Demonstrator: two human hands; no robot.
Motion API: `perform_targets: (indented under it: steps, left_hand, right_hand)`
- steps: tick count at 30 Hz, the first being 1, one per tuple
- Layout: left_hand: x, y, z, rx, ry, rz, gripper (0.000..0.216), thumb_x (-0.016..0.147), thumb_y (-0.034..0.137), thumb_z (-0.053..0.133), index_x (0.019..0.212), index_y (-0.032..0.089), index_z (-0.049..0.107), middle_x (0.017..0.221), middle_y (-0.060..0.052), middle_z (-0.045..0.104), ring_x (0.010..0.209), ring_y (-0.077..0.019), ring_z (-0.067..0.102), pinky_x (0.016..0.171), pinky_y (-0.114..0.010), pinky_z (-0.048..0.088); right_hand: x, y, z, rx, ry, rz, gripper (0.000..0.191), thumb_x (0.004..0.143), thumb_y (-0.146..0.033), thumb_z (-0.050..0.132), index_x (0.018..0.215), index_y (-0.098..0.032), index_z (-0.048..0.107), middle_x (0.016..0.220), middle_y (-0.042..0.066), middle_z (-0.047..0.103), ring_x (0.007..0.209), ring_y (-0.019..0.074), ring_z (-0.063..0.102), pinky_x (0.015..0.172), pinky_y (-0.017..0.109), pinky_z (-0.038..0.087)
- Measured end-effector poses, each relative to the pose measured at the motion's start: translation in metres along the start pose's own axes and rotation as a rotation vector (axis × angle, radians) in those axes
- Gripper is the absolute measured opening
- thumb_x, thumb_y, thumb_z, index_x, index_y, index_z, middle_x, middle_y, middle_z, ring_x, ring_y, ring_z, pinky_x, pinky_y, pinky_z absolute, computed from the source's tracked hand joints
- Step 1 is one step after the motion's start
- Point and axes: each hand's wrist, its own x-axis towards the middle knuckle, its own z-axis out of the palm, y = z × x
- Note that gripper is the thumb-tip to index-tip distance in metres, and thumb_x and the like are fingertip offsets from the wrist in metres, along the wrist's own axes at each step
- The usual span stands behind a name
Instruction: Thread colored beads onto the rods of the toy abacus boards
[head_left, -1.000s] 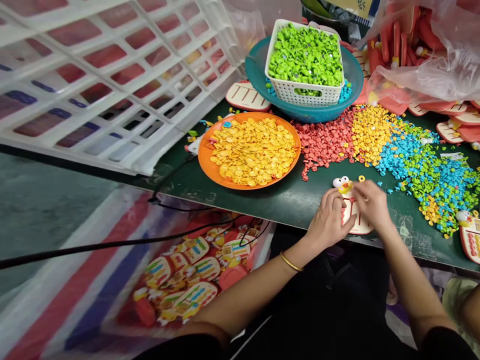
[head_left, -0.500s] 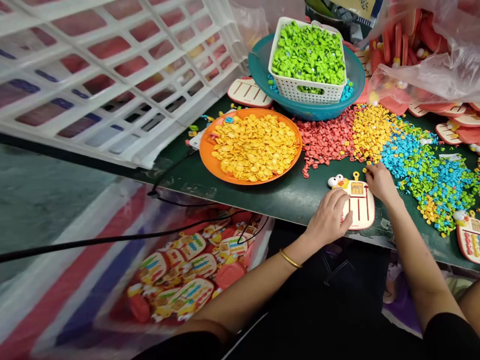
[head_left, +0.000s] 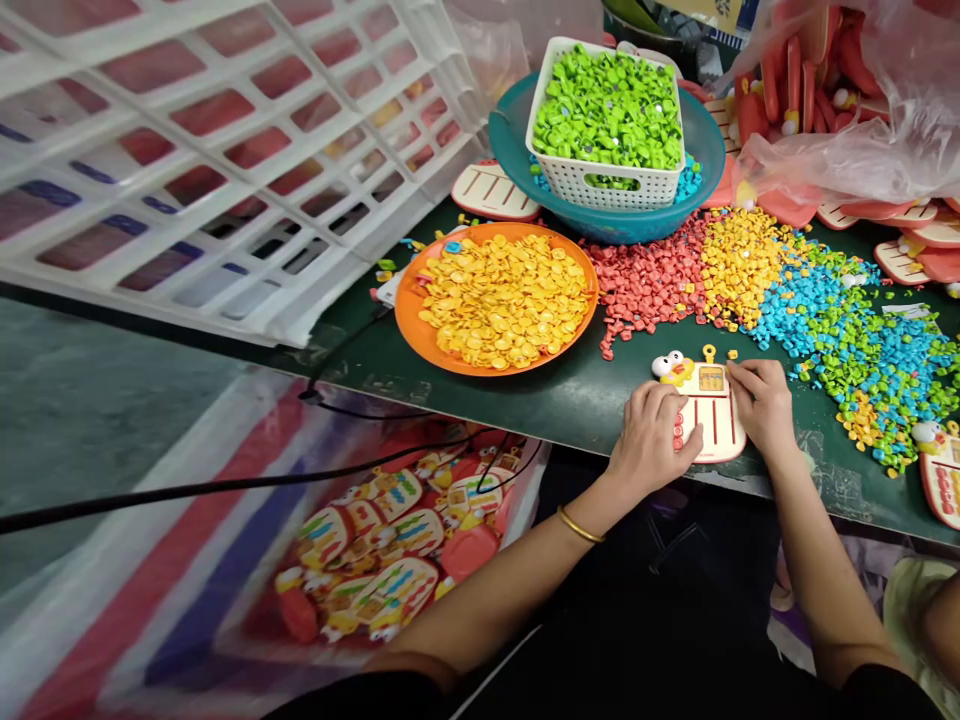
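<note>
Fingers and thumb of the left hand (head_left: 649,432) rest apart on a cream, duck-headed plastic board (head_left: 712,418), near on the dark-green counter (head_left: 574,405); the right hand (head_left: 765,408) lies curled at the board's right edge, grip unclear. Farther left sits a round orange plate (head_left: 407,315) of yellow discs (head_left: 510,300).

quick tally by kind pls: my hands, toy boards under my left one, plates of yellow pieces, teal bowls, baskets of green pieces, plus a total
Hands (left hand, right hand): 2
Toy board: 1
Orange plate: 1
Teal bowl: 1
White basket: 1
Total: 6
</note>
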Motion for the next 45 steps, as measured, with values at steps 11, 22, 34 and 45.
perform_targets:
  steps: [11, 22, 34, 45]
  left_hand:
    - [0.004, 0.003, -0.006, -0.027, -0.126, 0.058, 0.035, 0.093, 0.032, 0.052, 0.126, 0.018, 0.054, 0.126, -0.013, 0.060, 0.122, -0.0295, 0.053, 0.102, -0.046, 0.044]
    - [0.006, 0.003, -0.009, 0.038, -0.209, 0.108, 0.051, 0.093, 0.027, 0.052, 0.144, 0.029, 0.048, 0.138, -0.008, 0.058, 0.122, -0.0297, 0.052, 0.099, -0.046, 0.042]
    - [0.003, 0.004, -0.008, 0.033, -0.203, 0.089, 0.038, 0.093, 0.023, 0.047, 0.130, 0.018, 0.058, 0.133, -0.011, 0.063, 0.121, -0.0286, 0.054, 0.100, -0.046, 0.039]
    - [0.005, 0.002, -0.011, -0.051, -0.217, 0.007, 0.025, 0.087, 0.045, 0.065, 0.088, 0.020, 0.059, 0.117, -0.009, 0.064, 0.112, -0.0269, 0.056, 0.096, -0.041, 0.043]
  right_hand:
    - [-0.024, -0.013, -0.010, 0.116, -0.099, -0.015, 0.025, 0.095, -0.023, 0.049, 0.100, -0.024, 0.073, 0.100, 0.009, 0.068, 0.098, 0.0224, 0.063, 0.088, 0.040, 0.054]
    - [0.049, 0.025, -0.004, 0.074, -0.180, 0.079, 0.023, 0.089, -0.029, 0.056, 0.087, -0.019, 0.076, 0.092, 0.011, 0.071, 0.091, 0.0247, 0.063, 0.086, 0.041, 0.051]
    - [-0.006, -0.009, 0.005, 0.114, 0.091, 0.166, 0.024, 0.094, -0.026, 0.049, 0.093, -0.021, 0.073, 0.092, 0.008, 0.060, 0.088, 0.0204, 0.060, 0.080, 0.035, 0.052]
    - [0.002, -0.030, -0.001, 0.313, -0.140, 0.019, 0.020, 0.094, -0.024, 0.052, 0.094, -0.024, 0.071, 0.093, 0.005, 0.068, 0.091, 0.0190, 0.065, 0.082, 0.032, 0.054]
